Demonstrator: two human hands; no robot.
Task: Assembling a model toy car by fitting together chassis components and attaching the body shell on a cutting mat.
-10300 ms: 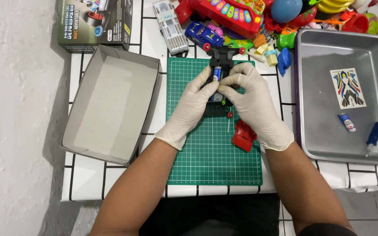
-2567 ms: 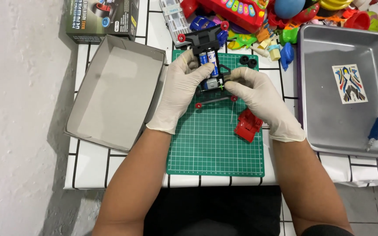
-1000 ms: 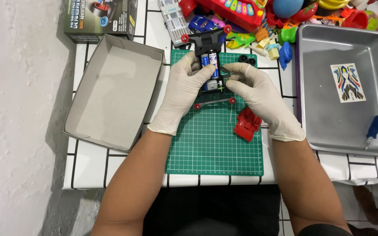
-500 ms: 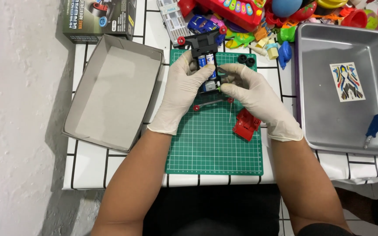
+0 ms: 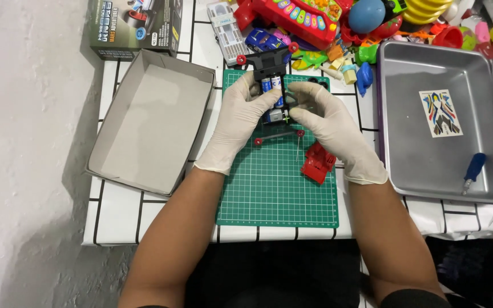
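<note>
Fingers of both gloved hands pinch the toy chassis [image 5: 271,85] at the mat's [image 5: 275,188] twelve o'clock; left hand [image 5: 236,122] grips its side, right hand [image 5: 329,125] touches the motor end, long axis running twelve-to-six.

- The black toy car chassis [image 5: 270,85] is held above the far end of the green cutting mat, its open side facing up and its length running away from the person.
- 2 blue-and-white batteries [image 5: 273,91] sit side by side in the chassis's middle bay, lying lengthwise.
- The far end of the chassis carries an axle with small red hubs showing at each side; no tyres show on them.
- A thin metal axle with 2 red ends [image 5: 278,136] lies across the mat just below the chassis.
</note>
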